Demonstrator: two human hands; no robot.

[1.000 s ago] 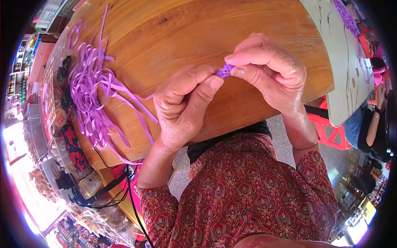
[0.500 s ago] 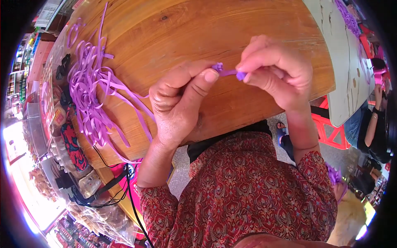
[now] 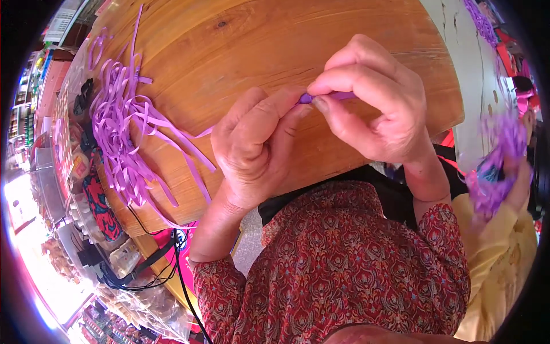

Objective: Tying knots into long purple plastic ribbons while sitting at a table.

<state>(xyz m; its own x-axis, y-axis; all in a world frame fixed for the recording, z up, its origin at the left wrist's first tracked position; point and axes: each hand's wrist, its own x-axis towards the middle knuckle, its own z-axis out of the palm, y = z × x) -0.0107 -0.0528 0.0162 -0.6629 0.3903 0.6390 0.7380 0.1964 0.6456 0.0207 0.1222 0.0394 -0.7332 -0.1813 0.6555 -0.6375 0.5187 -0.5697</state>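
Above the wooden table (image 3: 275, 34), my two hands meet over a narrow purple ribbon (image 3: 344, 95). A small dark purple knot or fold (image 3: 306, 98) in it sits between my fingertips. My left hand (image 3: 249, 143) is closed, thumb and forefinger pinching at the left of this knot. From the other side my right hand (image 3: 384, 103) pinches at the knot with thumb and forefinger, its other fingers curled loosely. A short flat piece of the ribbon runs behind the right fingers. To the left lies a tangled heap of purple ribbons (image 3: 123, 117), several strands trailing toward my left wrist.
Black cables (image 3: 179, 258), a strap and clear plastic bags crowd the table's left edge. A white tabletop (image 3: 458, 63) adjoins on the right. Beyond it, a person in yellow (image 3: 492, 275) holds a blurred purple ribbon bunch (image 3: 498, 152).
My right hand has come left, so both sets of fingertips now meet at one knot instead of holding two separate spots. A person in yellow with purple ribbons has moved up at right.
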